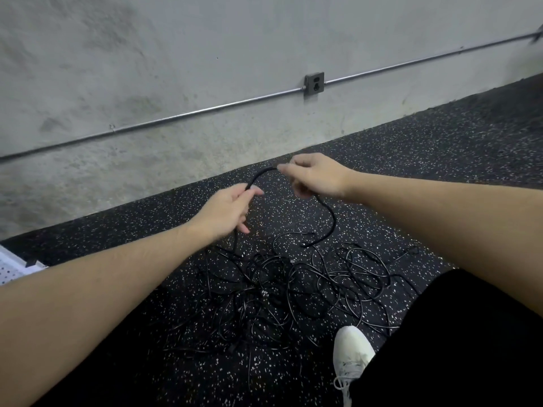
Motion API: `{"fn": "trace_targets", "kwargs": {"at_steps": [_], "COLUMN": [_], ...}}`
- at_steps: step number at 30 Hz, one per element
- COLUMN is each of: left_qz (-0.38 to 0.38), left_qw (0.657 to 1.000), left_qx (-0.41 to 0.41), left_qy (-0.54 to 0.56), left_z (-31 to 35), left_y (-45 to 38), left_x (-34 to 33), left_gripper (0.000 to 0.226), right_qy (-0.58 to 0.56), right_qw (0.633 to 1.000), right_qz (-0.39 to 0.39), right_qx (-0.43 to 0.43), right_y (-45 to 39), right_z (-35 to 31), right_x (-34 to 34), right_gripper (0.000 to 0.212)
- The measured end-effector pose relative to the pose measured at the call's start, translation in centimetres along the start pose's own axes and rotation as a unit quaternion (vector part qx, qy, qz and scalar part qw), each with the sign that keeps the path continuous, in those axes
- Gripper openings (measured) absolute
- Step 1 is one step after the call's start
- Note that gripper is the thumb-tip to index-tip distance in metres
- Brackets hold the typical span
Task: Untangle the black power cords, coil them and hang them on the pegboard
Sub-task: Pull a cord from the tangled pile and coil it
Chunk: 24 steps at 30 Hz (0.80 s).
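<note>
Above the speckled black floor [440, 160], both hands hold one black cord [260, 174] that arches between them: the left hand [226, 211] grips it with curled fingers, and the right hand [316, 176] pinches it at the fingertips, the free end hanging down below. The remaining tangled cords [293, 289] lie heaped on the floor beneath the hands, just beside a white shoe [351, 352]. A white pegboard [11, 267] lies at the left edge, well apart from the heap.

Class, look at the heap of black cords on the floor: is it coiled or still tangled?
Tangled: the heap of black cords sprawls in loose, crossing loops on the floor.
</note>
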<state>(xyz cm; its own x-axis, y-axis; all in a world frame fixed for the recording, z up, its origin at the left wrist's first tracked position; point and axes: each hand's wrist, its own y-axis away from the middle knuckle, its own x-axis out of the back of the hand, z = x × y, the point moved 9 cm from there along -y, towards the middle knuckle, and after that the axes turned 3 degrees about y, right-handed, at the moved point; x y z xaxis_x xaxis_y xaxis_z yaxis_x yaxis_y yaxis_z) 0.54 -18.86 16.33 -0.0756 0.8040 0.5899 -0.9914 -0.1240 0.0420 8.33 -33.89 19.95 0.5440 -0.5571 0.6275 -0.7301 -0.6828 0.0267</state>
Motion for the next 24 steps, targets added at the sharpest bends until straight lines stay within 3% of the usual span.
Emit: {"fn": "trace_targets", "kwargs": {"at_steps": [2, 6, 10, 13, 16, 20, 22, 24], "left_qz": [0.035, -0.019, -0.055, -0.067, -0.088, -0.139, -0.128, -0.091], "left_qw": [0.999, 0.998, 0.993, 0.991, 0.992, 0.974, 0.975, 0.979], "left_qx": [-0.010, -0.026, -0.030, -0.021, 0.018, 0.040, 0.048, 0.049], "left_qy": [-0.006, -0.051, -0.096, -0.111, -0.092, -0.173, -0.177, -0.178], "left_z": [0.6, 1.6, 0.8, -0.8, -3.0, -5.1, -5.9, -6.0], "left_y": [-0.5, -0.8, -0.6, 0.0, 0.7, 2.0, 2.3, 2.3], "left_x": [1.2, 0.1, -0.4, -0.2, 0.3, 0.5, 1.2, 2.3], "left_gripper": [0.033, 0.056, 0.031, 0.010, 0.009, 0.014, 0.020, 0.023], "right_qy": [0.020, -0.012, 0.035, -0.034, -0.169, -0.319, -0.272, -0.136], "right_qw": [0.999, 0.995, 0.997, 0.997, 0.984, 0.948, 0.962, 0.989], "right_qz": [-0.037, -0.097, -0.067, -0.058, -0.059, -0.011, 0.022, 0.049], "right_qx": [-0.007, -0.011, 0.019, 0.024, 0.019, 0.006, -0.011, -0.032], "right_y": [0.1, 0.0, -0.5, -0.7, -0.9, -1.6, -1.7, -1.7], "right_z": [0.1, -1.1, -2.5, -2.5, -2.5, -2.2, -1.5, -0.7], "right_x": [-0.9, -2.9, -2.8, -2.5, -2.0, -0.4, 0.2, 0.4], "right_gripper": [0.024, 0.024, 0.028, 0.026, 0.020, 0.021, 0.019, 0.012]}}
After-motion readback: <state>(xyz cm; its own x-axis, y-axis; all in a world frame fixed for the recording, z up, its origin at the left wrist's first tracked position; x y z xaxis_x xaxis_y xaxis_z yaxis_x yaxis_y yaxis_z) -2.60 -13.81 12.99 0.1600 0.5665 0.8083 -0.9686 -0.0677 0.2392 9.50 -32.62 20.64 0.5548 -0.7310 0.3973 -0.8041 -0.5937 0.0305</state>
